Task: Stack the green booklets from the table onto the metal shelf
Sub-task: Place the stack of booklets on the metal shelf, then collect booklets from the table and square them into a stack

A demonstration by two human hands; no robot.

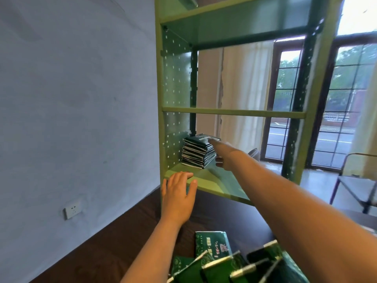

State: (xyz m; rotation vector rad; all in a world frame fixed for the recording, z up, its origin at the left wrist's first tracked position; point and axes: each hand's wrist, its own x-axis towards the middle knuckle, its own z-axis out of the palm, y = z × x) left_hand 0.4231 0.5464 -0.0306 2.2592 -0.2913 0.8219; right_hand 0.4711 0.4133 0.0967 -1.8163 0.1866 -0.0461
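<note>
A stack of dark green booklets (199, 151) stands at the back left of the lowest visible level of the green metal shelf (214, 184). My right hand (223, 154) reaches into the shelf with straight fingers touching the top booklet at the stack's right side. My left hand (179, 193) rests flat and open on the shelf's front left edge, holding nothing. More green booklets (212, 245) lie spread on the dark table (126, 231) at the bottom of the view, several of them standing fanned.
The shelf's upper levels (232, 112) are bare. A white wall with a socket (72, 210) is to the left. Behind the shelf are curtains and glazed doors. A metal-framed chair (359, 184) stands at the right.
</note>
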